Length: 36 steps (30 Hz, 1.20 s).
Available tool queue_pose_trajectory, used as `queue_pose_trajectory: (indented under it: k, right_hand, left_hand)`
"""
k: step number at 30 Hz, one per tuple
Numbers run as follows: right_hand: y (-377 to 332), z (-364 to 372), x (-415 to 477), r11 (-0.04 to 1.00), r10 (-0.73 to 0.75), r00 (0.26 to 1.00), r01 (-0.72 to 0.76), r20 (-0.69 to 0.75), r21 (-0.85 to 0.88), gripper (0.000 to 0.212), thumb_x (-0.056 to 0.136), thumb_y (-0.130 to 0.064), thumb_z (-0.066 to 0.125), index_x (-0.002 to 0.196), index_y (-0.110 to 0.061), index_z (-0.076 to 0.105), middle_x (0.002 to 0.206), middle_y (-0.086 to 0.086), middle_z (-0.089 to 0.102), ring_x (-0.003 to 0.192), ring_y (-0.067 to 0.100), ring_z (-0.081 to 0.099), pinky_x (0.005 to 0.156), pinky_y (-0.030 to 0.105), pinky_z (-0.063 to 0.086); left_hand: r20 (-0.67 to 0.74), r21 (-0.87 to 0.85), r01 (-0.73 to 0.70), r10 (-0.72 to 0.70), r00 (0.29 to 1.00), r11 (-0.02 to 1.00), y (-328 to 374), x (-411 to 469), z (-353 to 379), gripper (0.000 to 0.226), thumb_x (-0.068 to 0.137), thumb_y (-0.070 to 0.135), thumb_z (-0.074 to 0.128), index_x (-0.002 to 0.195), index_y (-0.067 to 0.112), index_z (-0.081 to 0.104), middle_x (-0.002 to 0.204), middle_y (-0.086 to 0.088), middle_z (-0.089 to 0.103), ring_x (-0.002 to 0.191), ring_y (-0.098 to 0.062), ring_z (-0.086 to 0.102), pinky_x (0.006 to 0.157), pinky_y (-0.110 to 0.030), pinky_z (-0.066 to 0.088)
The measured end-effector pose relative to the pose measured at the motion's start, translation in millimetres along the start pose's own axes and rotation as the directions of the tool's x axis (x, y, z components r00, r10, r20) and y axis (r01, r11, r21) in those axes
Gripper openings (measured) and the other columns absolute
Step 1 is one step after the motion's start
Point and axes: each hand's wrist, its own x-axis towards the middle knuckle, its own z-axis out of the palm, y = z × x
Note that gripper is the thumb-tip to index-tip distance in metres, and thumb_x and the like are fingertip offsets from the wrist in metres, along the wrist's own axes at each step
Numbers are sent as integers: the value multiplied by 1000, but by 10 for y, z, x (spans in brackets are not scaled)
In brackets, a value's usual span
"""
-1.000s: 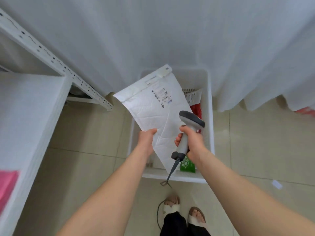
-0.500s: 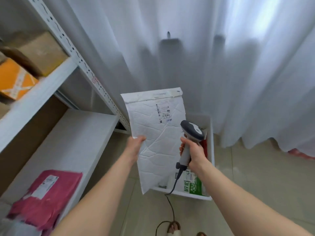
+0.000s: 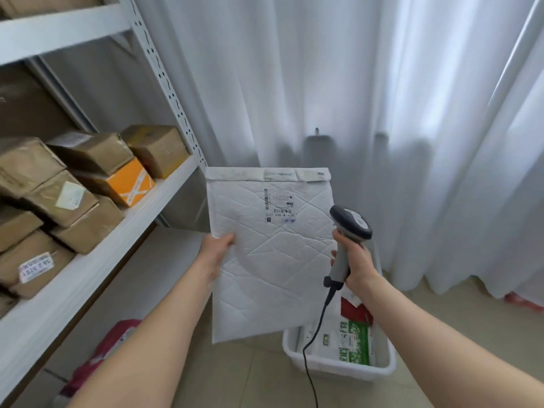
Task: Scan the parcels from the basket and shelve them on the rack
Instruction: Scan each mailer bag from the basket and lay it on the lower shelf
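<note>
**Mailer lifted to rack height**

White padded mailer envelope [image 3: 273, 260] now raised well above white plastic basket [image 3: 338, 366], beside white metal rack [image 3: 164, 187]. Left hand [image 3: 216, 251] pinches its left edge. Right hand [image 3: 357, 262] fully wrapped round grey corded barcode scanner [image 3: 350, 222] near label. Probably scan, then shelve.

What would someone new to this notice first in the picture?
The large white padded mailer, held upright at centre with its barcode label facing the camera; the left hand pinches its left edge. Right beside it the right hand grips a grey corded scanner, above the white basket on the floor. At left, brown boxes and an orange box crowd the rack shelf.
</note>
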Motion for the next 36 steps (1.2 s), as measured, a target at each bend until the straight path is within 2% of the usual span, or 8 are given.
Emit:
queue_pose_trajectory:
  k: [2, 5, 10, 14, 17, 26, 31, 36]
  right_hand:
    - [-2, 56, -148, 998, -28, 1000, 28, -3, 50, 26, 82, -19, 75, 105, -17, 63, 94, 6, 66, 76, 21, 64, 64, 32, 50]
    - [104, 192, -383, 984, -18, 999, 12, 32, 176, 34, 82, -18, 75, 114, -17, 63, 103, 7, 70, 74, 27, 70, 60, 33, 56]
    - [364, 371, -700, 976, -6, 999, -2, 34, 216, 31, 83, -15, 73, 111, -17, 58, 94, 6, 67, 70, 24, 67, 53, 30, 53]
    - [502, 423, -868, 982, -62, 998, 63, -9, 178, 23, 85, -7, 69, 104, -12, 56, 81, 7, 62, 64, 19, 60, 55, 30, 50]
    - [509, 466, -978, 983, -79, 996, 83, -28, 164, 22, 83, -2, 68, 102, -8, 58, 78, 9, 62, 61, 19, 58, 58, 31, 49]
    - [475, 395, -1185, 991, -106, 992, 100, -68, -84, 19, 83, 1, 65, 90, -15, 57, 86, 10, 62, 73, 20, 58, 67, 33, 53]
    - [547, 401, -1368, 993, -40, 996, 49, 80, -110, 16, 86, 1, 62, 99, -8, 59, 89, 12, 68, 72, 21, 66, 63, 31, 52]
    - [593, 424, -1511, 985, -18, 981, 50, 192, -162, 11, 88, 0, 61, 97, -7, 59, 74, 10, 71, 54, 15, 61, 54, 26, 50]
  left_hand:
    - [20, 6, 7, -7, 1000, 1000, 87, -78, -311, 19, 79, -3, 56, 79, 12, 66, 76, -5, 65, 67, -20, 60, 69, -31, 52]
    - [112, -19, 29, -27, 993, 999, 167, -164, -717, 22, 78, -7, 52, 82, 9, 66, 77, -10, 65, 68, -24, 60, 73, -36, 51]
    - [219, -18, 28, -24, 975, 999, 187, -222, -1132, 22, 79, -6, 57, 95, 5, 66, 86, -17, 65, 76, -31, 62, 84, -47, 50]
    - [328, 26, 55, -61, 943, 998, 86, -286, -1380, 32, 76, 14, 76, 106, 7, 68, 95, -11, 73, 84, -26, 70, 74, -36, 57]
    - [221, 73, -31, 14, 975, 997, 30, -357, -1416, 34, 71, 10, 81, 103, 5, 67, 87, -6, 71, 73, -18, 68, 60, -26, 53]
    - [37, 51, -42, 40, 999, 998, -205, -635, -1221, 33, 83, 1, 69, 115, -5, 62, 112, -19, 65, 97, -30, 64, 87, -39, 52]
    - [-28, 78, -49, 52, 998, 996, -362, -716, -1080, 32, 82, 1, 69, 112, -10, 62, 114, -25, 64, 94, -24, 62, 81, -34, 48]
    - [-29, 86, -26, 28, 999, 996, -477, -760, -986, 30, 83, 3, 69, 110, -8, 63, 110, -22, 65, 98, -29, 64, 81, -36, 49]
